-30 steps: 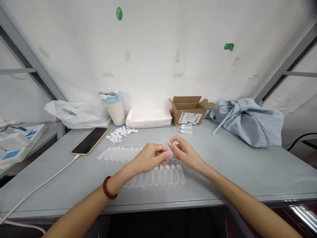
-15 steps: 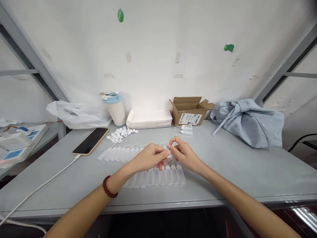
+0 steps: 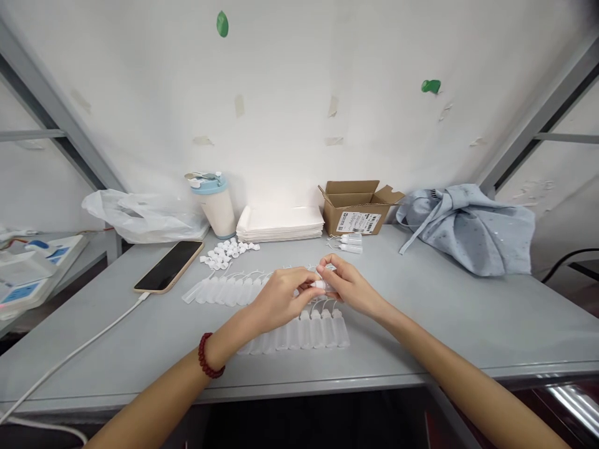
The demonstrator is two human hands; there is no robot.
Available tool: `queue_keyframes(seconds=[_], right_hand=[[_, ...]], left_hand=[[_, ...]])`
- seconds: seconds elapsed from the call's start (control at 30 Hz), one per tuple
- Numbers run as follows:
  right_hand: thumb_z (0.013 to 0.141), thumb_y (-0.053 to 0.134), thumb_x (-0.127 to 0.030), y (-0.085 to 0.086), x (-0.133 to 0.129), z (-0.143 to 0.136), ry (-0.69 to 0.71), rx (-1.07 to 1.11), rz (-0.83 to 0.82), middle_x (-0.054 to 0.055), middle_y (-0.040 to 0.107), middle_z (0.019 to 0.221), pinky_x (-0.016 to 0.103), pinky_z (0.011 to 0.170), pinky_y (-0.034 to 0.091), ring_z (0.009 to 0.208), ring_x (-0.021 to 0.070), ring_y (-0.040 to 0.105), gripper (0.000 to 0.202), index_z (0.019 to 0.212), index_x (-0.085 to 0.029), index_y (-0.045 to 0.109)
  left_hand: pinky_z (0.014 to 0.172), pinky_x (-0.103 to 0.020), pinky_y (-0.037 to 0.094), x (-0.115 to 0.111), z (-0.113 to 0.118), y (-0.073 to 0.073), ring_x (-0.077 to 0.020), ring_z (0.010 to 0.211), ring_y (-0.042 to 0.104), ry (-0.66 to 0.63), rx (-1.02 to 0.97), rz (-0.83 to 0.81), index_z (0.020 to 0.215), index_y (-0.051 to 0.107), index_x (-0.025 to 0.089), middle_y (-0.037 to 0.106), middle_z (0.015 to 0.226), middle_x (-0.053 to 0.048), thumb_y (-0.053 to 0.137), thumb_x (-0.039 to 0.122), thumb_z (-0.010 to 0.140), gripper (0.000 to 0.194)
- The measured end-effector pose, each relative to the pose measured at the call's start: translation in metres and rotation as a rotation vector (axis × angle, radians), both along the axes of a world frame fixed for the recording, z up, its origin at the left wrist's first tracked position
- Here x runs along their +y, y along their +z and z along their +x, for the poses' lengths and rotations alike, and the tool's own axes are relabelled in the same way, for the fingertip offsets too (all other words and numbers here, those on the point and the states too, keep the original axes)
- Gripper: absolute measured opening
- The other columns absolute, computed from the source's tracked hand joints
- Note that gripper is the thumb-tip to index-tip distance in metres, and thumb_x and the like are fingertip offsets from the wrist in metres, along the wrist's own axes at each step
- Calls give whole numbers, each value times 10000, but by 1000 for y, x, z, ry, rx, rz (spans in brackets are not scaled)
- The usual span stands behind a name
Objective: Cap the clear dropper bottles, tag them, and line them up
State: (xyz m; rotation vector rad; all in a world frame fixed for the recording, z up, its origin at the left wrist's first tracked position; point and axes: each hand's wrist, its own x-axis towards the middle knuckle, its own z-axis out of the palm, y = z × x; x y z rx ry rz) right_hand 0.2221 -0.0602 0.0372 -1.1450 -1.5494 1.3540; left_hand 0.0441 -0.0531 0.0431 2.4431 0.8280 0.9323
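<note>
**Bottle in both hands, left fingers at its white end**

Head view, the only one. Small clear bottle (image 3: 320,284) held up off the bench (image 3: 444,330), mid-bench, over the gap between two rows. It lies roughly level, white end to the left.

Right hand (image 3: 347,285): grasping the bottle's body, thumb and fingers curled round it. Left hand (image 3: 281,293): thumb and fingertips closed in at the white end, seemingly pinching it; exact contact too small to read. Whether that end is a bare neck or carries a cap, cannot tell.

Near row (image 3: 305,332): bottles side by side, tops to the far side, left part behind the left hand and wrist. Far row (image 3: 233,290): more of the same, its right part behind the hands. Loose white caps (image 3: 229,252) heaped beyond the far row's left half. Two bottles (image 3: 350,243) lie apart, just in front of the carton (image 3: 358,222).

Judgement: step in hand looks like fitting or adjusting the bottle's top. Next move calls for a steady right-hand hold without squeezing the soft-looking body, left fingertips lined up squarely with the white end.
</note>
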Motion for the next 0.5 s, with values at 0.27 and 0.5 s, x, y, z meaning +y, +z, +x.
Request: queue_keyframes(seconds=[0.27,0.5], right_hand=[[850,509,-477,9,6,11,61,90,12,-30,486,636,236,472,333,478,68,405,325,740,-171,507],[860,538,-333,-5,7,8,-164,-22,397,-5,531,775,274,605,443,645,121,546,172,958,-202,486]], left_hand=[[790,-297,473,13,-6,3,-181,895,603,116,-197,160,945,640,185,678,950,-59,636,232,808,145],[565,-228,411,9,-11,16,-110,558,504,383,-283,-37,621,557,159,558,568,13,528,335,853,293]])
